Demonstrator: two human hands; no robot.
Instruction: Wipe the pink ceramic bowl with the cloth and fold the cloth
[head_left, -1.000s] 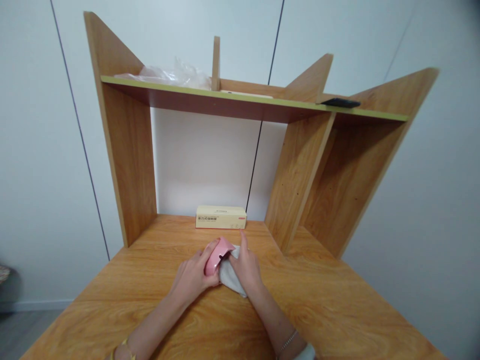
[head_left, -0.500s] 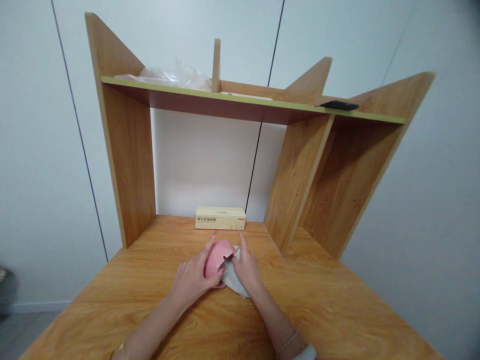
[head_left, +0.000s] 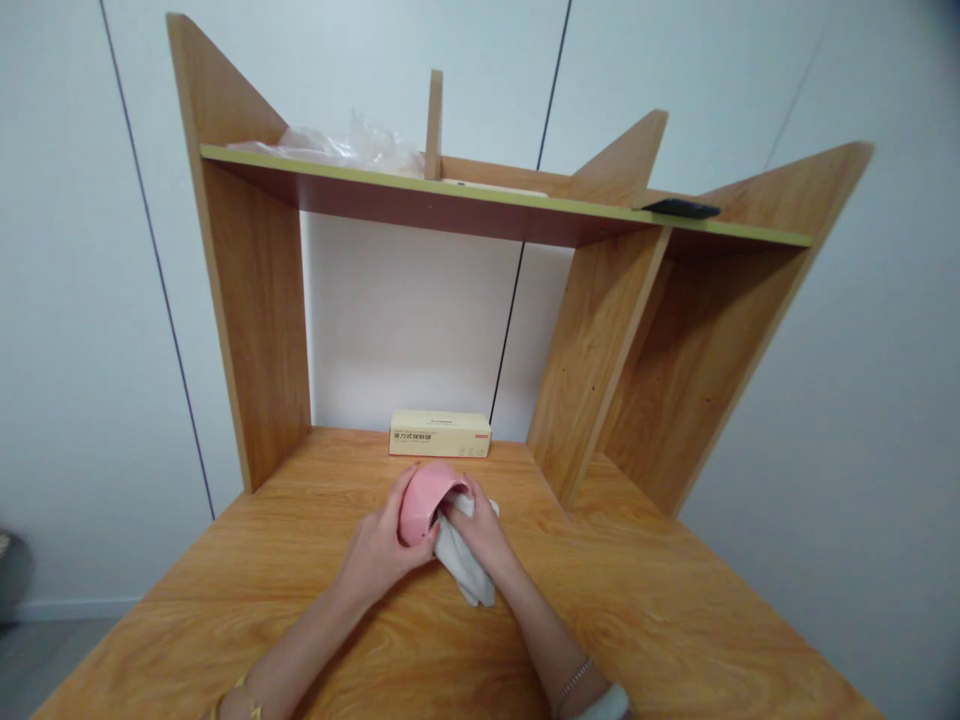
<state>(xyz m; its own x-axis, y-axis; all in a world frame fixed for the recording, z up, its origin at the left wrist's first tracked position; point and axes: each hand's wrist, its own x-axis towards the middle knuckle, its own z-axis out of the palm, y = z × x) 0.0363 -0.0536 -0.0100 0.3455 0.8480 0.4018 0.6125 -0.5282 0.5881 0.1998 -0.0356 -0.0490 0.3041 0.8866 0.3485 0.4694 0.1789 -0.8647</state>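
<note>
A pink bowl-like vessel (head_left: 429, 497), hollow and smooth outside, is tipped on its side over the desk with its opening facing right. My left hand (head_left: 380, 545) is wrapped round its left side, thumb low near the rim. In my right hand (head_left: 480, 530) is a white cloth (head_left: 463, 568), bunched at the opening, with the fingertips partly hidden inside. The cloth's loose end hangs down beside my right wrist. The inside of the vessel is mostly hidden.
Behind the hands, a cream cardboard box (head_left: 439, 435) lies against the wall. The wooden desk (head_left: 360, 650) carries a shelf unit (head_left: 262, 320) with upright panels. On its upper shelf rest a clear plastic bag (head_left: 345, 148) and a flat black object (head_left: 681, 208).
The pink vessel has turned and risen slightly, so its opening shows more to the right. My right fingers have moved with the cloth into that opening.
</note>
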